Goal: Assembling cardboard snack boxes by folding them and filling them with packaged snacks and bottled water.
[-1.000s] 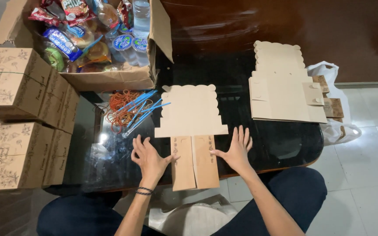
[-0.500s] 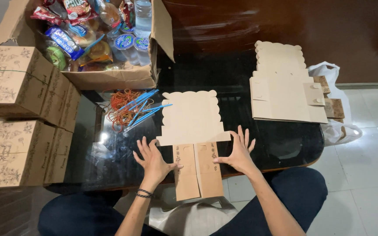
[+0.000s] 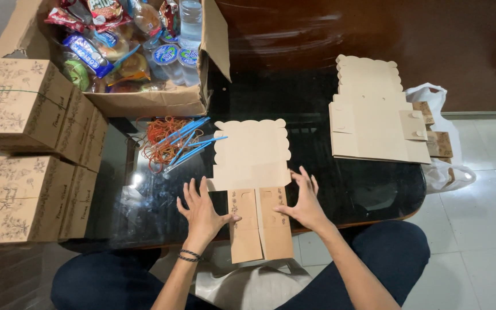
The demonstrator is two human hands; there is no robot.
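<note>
Pressing down on the flat box blank [image 3: 254, 189], I have drawn it slightly nearer to me than a moment ago, so its two folded side flaps now hang over the near edge of the glass worktop [image 3: 368, 189]. That leaves the creases set and the scalloped lid flat. My left hand [image 3: 202, 209] and right hand [image 3: 302, 201] lie open, fingers spread, palms down, flanking the flaps, gripping nothing.

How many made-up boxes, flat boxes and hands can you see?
Made-up boxes: 4
Flat box being folded: 1
Pile of flat boxes: 1, sheets inside cannot be counted
Hands, left and right: 2
Total: 8
</note>
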